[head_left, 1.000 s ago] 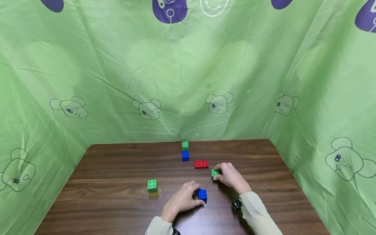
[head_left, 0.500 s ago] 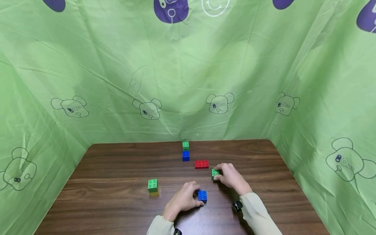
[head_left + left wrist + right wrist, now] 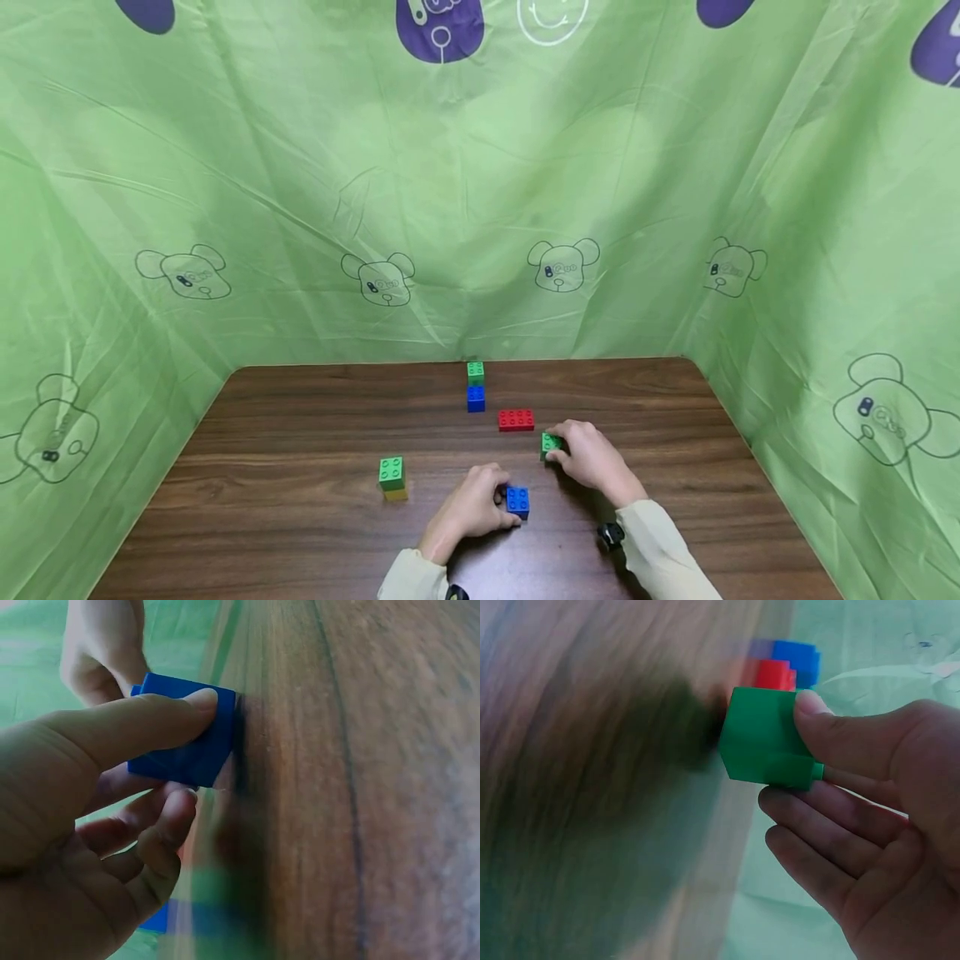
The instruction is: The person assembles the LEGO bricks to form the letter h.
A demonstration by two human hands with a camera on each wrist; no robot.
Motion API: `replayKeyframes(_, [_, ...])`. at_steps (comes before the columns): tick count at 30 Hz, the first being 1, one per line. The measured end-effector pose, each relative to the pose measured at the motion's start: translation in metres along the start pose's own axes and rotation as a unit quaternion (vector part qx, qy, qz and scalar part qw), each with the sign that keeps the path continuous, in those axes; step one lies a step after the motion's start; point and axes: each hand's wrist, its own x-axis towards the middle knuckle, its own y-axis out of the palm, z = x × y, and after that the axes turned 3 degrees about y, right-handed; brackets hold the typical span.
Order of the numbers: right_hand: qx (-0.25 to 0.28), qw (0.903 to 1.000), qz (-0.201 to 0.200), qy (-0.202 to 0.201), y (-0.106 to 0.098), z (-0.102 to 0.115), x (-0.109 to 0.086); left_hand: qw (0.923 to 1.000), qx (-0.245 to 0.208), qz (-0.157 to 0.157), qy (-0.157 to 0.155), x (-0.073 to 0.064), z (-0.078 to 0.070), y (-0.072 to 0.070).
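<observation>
Near the front middle of the table, the left hand [image 3: 474,504] pinches a blue toy building brick [image 3: 517,502] with studs on top. In the left wrist view its thumb lies along one side of the blue brick [image 3: 180,761], which stands right at the tabletop. Farther back and to the right, the right hand [image 3: 596,458] holds a green brick [image 3: 549,447] between thumb and fingers. Seen from the right wrist, the thumb presses the near face of the green brick [image 3: 761,731], with its studs toward the palm. The two held bricks are apart.
A long red brick [image 3: 516,420] lies just behind the right hand's brick. Farther back are a blue brick [image 3: 476,400] and a green brick [image 3: 476,372]. At left, a green brick [image 3: 392,472] sits on a yellow brick [image 3: 396,494]. Green cloth [image 3: 465,317] surrounds the wooden table [image 3: 262,517].
The blue brick has turned slightly in the left hand's fingers and now faces squarely forward. The right hand and its green brick stay nearly in place; the head view has shifted a little.
</observation>
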Motion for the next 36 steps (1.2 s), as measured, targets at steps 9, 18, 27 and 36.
replayKeyframes(9, [0.034,0.9946,-0.027,-0.095,-0.021,0.029,-0.023,0.998,-0.061,-0.016,-0.001,0.0,0.008,0.004])
replayKeyframes(18, [0.066,0.9838,0.046,-0.16,-0.03,0.051,-0.038,0.9969,-0.074,-0.019,-0.015,0.002,0.008,0.003])
replayKeyframes(27, [0.064,0.9801,0.067,-0.176,-0.023,0.057,-0.04,0.9976,-0.066,-0.016,-0.014,0.003,0.009,0.007])
replayKeyframes(36, [0.043,0.982,0.028,-0.182,-0.021,0.062,-0.04,0.9978,-0.061,-0.017,-0.019,0.005,0.009,0.007])
